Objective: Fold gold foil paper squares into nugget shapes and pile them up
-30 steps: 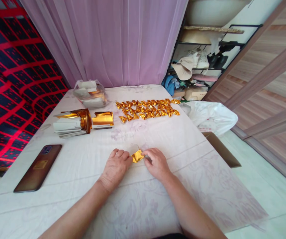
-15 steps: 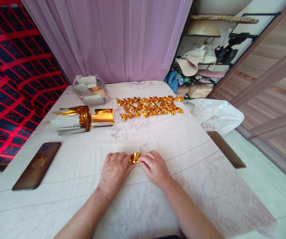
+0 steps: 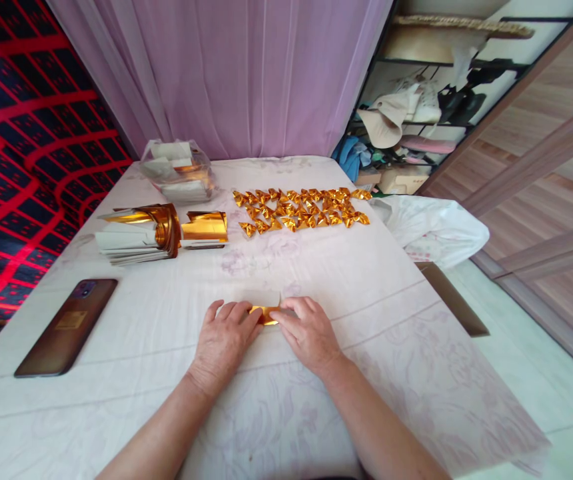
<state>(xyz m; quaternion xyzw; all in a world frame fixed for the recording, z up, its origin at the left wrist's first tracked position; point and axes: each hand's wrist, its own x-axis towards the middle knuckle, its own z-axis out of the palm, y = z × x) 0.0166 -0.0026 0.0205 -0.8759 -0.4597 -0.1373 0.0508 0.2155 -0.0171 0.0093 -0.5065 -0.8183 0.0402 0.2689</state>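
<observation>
A sheet of gold foil paper [image 3: 267, 316], its pale side showing behind the gold strip, lies on the table near my body. My left hand [image 3: 227, 337] grips its left end, fingers curled over it. At the right end, my right hand [image 3: 308, 331] has thumb and fingers closed on the paper. The gold part looks rolled or folded over; my fingers cover both its ends. Farther back, several folded gold foil pieces [image 3: 296, 212] sit in rows.
Stacks of curled gold paper [image 3: 136, 237] and a smaller stack [image 3: 204, 228] lie at the left. Behind them is a clear plastic bag [image 3: 179, 172] of paper. A phone [image 3: 69, 327] rests near the left edge. A white bag [image 3: 439, 227] and shelf [image 3: 489, 65] stand right.
The gold strip, crumpled-looking before, now appears flatter and smoother between my hands. My right fingers have spread slightly along it. The whole view has shifted a little.
</observation>
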